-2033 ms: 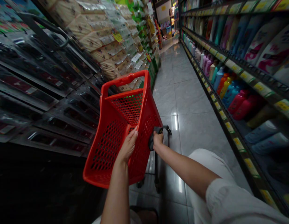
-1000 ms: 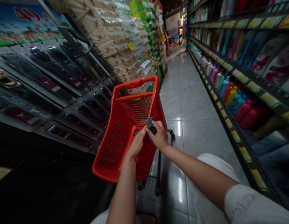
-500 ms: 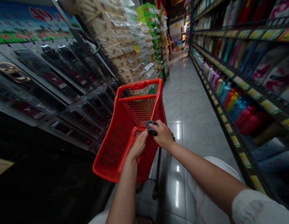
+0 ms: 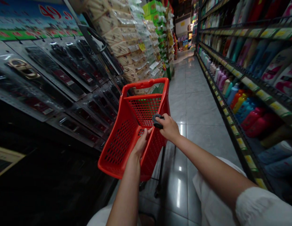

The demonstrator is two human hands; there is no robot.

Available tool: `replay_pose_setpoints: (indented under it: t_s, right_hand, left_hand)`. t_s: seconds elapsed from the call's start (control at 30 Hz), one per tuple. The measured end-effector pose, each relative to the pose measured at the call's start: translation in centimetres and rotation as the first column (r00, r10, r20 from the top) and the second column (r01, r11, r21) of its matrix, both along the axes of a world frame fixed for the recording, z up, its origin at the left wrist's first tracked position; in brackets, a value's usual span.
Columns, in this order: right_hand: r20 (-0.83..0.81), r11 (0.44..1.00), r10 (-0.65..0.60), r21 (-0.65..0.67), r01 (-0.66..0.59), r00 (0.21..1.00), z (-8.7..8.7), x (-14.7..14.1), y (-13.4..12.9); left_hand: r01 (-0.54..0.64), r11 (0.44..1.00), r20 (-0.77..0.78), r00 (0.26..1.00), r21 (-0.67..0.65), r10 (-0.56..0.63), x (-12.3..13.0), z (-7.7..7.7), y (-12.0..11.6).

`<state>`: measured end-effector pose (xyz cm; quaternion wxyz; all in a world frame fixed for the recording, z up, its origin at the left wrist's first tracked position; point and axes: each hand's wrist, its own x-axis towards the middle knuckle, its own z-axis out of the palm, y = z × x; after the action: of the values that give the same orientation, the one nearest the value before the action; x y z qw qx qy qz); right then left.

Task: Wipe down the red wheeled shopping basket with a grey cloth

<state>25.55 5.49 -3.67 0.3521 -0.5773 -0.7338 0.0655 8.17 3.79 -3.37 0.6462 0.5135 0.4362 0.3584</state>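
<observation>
A red plastic shopping cart (image 4: 113, 153) with perforated walls stands tilted in view before me. My right hand (image 4: 169, 127) is closed around a dark grey rounded piece (image 4: 157, 121) at the cart's right rim. The frames do not show whether this piece belongs to the cart. My left hand (image 4: 141, 142) is over the basket beside the right rim, its fingers stretched out and holding nothing. A small gap separates its fingertips from the dark piece. The bottom of the basket is partly hidden by my left forearm.
Packaged belts (image 4: 63, 69) hang on a display at left, under a price sign (image 4: 54, 14). Stacked beige packs (image 4: 127, 40) rise beyond the cart. Shelves of bottles (image 4: 254, 117) line the right side. The tiled aisle (image 4: 197, 106) runs forward between them.
My left hand has come away from the dark piece, its fingers now extended. My right hand still grips it. The cart and both hands appear slightly farther right and higher in view.
</observation>
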Motion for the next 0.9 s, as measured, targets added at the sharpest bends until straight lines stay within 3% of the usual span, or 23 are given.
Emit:
replay_pose_setpoints:
  t_s: [0.2, 0.3, 0.43, 0.5, 0.6, 0.73, 0.8, 0.9]
  right_hand:
    - [0.112, 0.977, 0.214, -0.010, -0.215, 0.970, -0.8, -2.3, -6.0]
    - [0.142, 0.956, 0.293, -0.015, -0.294, 0.946, -0.6, -1.6, -5.5]
    - [0.086, 0.992, 0.123, -0.024, -0.121, 0.989, -0.1, 0.2, -2.6]
    - [0.065, 0.995, 0.100, -0.025, -0.099, 0.993, -0.2, 0.3, -2.5]
    - [0.097, 0.960, 0.280, -0.035, -0.278, 0.955, -0.9, -1.0, -5.1]
    - [0.158, 0.853, 0.520, -0.053, -0.519, 0.839, -2.0, -2.9, -9.5]
    - [0.172, 0.836, 0.544, -0.028, -0.548, 0.821, -2.3, -2.9, -9.6]
    - [0.057, 0.905, 0.422, 0.031, -0.424, 0.905, -2.8, -1.8, -6.7]
  left_hand:
    - [-0.109, 0.987, -0.006, 0.994, -0.120, 0.109, -0.4, 0.2, 0.1]
    - [-0.097, 0.987, 0.008, 0.995, -0.128, 0.098, -0.5, 0.1, -0.1]
    - [0.018, 0.995, 0.098, 0.995, -0.098, -0.009, -0.5, -0.4, 0.0]
    - [0.024, 0.993, 0.096, 0.995, -0.114, -0.013, -0.5, -0.4, 0.1]
    - [-0.010, 0.992, 0.044, 0.999, -0.125, 0.015, -0.4, 0.1, 0.1]
    - [0.015, 0.989, 0.104, 0.995, -0.146, 0.001, 0.1, 1.0, -0.4]
    - [0.004, 0.987, 0.116, 0.993, -0.161, 0.015, 0.1, 1.1, -0.5]
    - [-0.038, 0.984, 0.079, 0.996, -0.173, 0.052, 0.0, 0.7, -0.3]
